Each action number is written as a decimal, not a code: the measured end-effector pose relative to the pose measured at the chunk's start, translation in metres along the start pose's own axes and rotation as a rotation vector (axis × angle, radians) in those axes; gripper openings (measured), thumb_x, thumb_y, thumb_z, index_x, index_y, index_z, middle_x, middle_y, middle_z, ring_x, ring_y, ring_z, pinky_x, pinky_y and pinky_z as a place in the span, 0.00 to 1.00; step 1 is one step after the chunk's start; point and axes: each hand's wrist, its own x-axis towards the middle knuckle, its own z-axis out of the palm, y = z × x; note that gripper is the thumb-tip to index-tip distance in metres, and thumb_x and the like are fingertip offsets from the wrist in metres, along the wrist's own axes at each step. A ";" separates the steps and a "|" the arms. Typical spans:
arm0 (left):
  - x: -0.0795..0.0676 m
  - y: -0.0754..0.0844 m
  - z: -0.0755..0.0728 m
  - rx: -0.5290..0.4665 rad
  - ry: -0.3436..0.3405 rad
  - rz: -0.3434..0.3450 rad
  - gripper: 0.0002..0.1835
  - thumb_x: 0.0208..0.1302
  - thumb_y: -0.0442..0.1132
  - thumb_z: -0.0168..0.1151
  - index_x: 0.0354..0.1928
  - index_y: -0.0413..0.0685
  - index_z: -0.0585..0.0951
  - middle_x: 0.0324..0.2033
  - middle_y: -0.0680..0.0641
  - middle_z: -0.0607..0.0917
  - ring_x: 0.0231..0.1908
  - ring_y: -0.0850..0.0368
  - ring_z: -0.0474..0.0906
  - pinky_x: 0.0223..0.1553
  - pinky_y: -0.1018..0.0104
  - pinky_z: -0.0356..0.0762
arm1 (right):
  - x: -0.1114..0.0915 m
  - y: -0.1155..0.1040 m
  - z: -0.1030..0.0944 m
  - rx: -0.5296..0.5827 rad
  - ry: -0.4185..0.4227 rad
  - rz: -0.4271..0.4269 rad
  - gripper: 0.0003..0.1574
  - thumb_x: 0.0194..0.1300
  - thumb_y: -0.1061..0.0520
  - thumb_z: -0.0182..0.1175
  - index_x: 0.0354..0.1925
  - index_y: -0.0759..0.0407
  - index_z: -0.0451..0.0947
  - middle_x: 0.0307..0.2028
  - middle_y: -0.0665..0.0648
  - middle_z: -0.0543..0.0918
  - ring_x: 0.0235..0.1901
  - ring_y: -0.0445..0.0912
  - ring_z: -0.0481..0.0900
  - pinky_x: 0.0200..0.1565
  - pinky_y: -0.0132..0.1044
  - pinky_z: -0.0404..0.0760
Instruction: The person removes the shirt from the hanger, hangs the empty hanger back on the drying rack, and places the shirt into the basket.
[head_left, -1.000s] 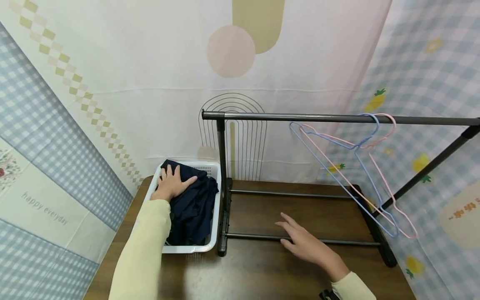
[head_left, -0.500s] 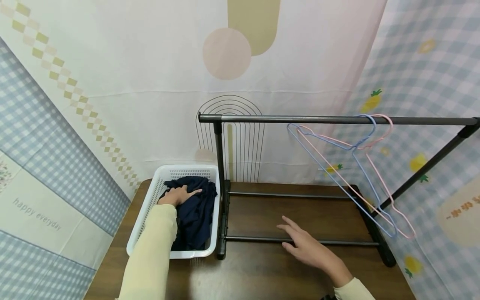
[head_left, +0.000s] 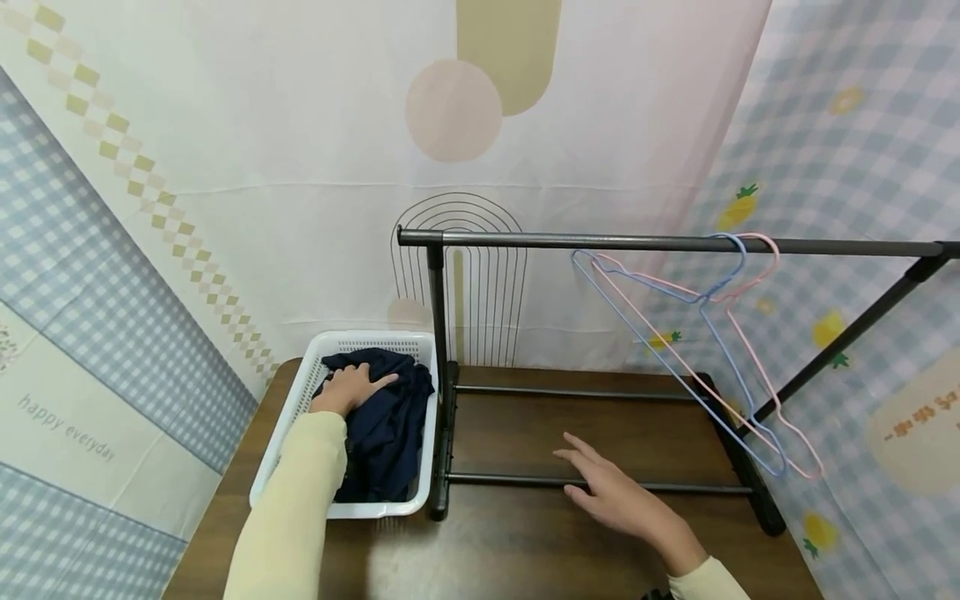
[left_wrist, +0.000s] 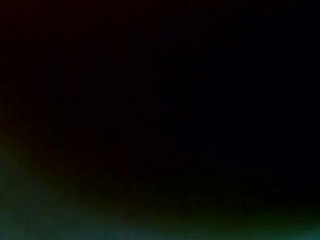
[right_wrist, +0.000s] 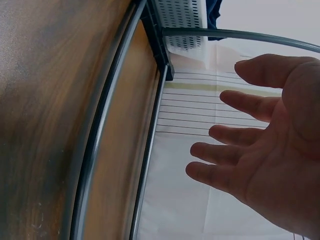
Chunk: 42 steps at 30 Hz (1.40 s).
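Observation:
In the head view, a white perforated plastic basket [head_left: 375, 510] stands at the left of the wooden table. Crumpled dark navy clothing [head_left: 390, 433] fills much of it. My left hand [head_left: 348, 389] rests on top of this cloth, thumb stretched out to the right; its fingertips are partly hidden. The left wrist view is almost wholly dark. My right hand [head_left: 615, 496] hovers over the front lower bar of the rack, fingers spread and nothing in it. The right wrist view shows that same hand [right_wrist: 270, 145] with its palm bare.
A black metal garment rack [head_left: 555, 241] stands right beside the basket. On its top bar hang a blue hanger [head_left: 720, 329] and a pink hanger [head_left: 750, 350], towards the right. Patterned cloth sheets line the back and both sides of the table [head_left: 487, 550].
My left hand has pushed the navy cloth down and towards me, off the basket's far left rim and inside it. The right hand has stayed nearly still.

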 end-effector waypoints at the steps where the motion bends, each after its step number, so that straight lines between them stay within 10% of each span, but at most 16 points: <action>1: -0.002 0.000 -0.003 0.003 0.020 0.011 0.54 0.72 0.76 0.39 0.77 0.33 0.60 0.73 0.24 0.63 0.72 0.22 0.58 0.69 0.26 0.60 | -0.001 0.000 0.000 0.000 0.002 -0.004 0.34 0.78 0.50 0.58 0.76 0.58 0.64 0.81 0.66 0.50 0.75 0.65 0.63 0.66 0.63 0.72; 11: -0.047 0.006 -0.031 0.031 0.172 0.080 0.53 0.73 0.75 0.38 0.78 0.34 0.58 0.73 0.23 0.61 0.72 0.20 0.57 0.69 0.28 0.61 | -0.005 0.003 0.000 0.021 -0.002 -0.001 0.35 0.79 0.48 0.57 0.76 0.58 0.64 0.81 0.67 0.52 0.75 0.67 0.61 0.66 0.65 0.71; 20: -0.093 0.037 -0.002 0.032 0.052 0.152 0.68 0.57 0.79 0.61 0.84 0.47 0.41 0.81 0.29 0.41 0.75 0.17 0.42 0.56 0.11 0.59 | -0.005 0.005 0.002 0.029 -0.003 -0.006 0.34 0.79 0.49 0.57 0.76 0.57 0.64 0.81 0.65 0.52 0.76 0.65 0.61 0.66 0.64 0.72; 27: -0.080 0.044 0.018 0.146 -0.116 0.065 0.79 0.43 0.72 0.79 0.84 0.51 0.36 0.82 0.33 0.36 0.76 0.18 0.40 0.55 0.11 0.61 | -0.003 0.003 0.003 0.029 -0.013 -0.009 0.34 0.79 0.49 0.57 0.76 0.57 0.63 0.81 0.65 0.52 0.76 0.65 0.62 0.66 0.64 0.72; 37: -0.066 0.061 0.022 0.369 -0.295 -0.043 0.77 0.45 0.69 0.79 0.84 0.50 0.37 0.82 0.34 0.36 0.77 0.20 0.34 0.62 0.14 0.56 | -0.007 0.007 0.002 0.000 -0.010 -0.001 0.34 0.78 0.50 0.58 0.75 0.58 0.64 0.80 0.67 0.53 0.74 0.66 0.63 0.66 0.66 0.71; 42: -0.067 0.069 0.018 0.455 -0.271 -0.018 0.76 0.41 0.69 0.82 0.83 0.44 0.46 0.80 0.31 0.48 0.74 0.15 0.46 0.60 0.17 0.63 | -0.007 0.006 0.002 0.009 -0.012 -0.009 0.35 0.78 0.49 0.58 0.76 0.57 0.64 0.80 0.67 0.53 0.74 0.66 0.63 0.66 0.66 0.71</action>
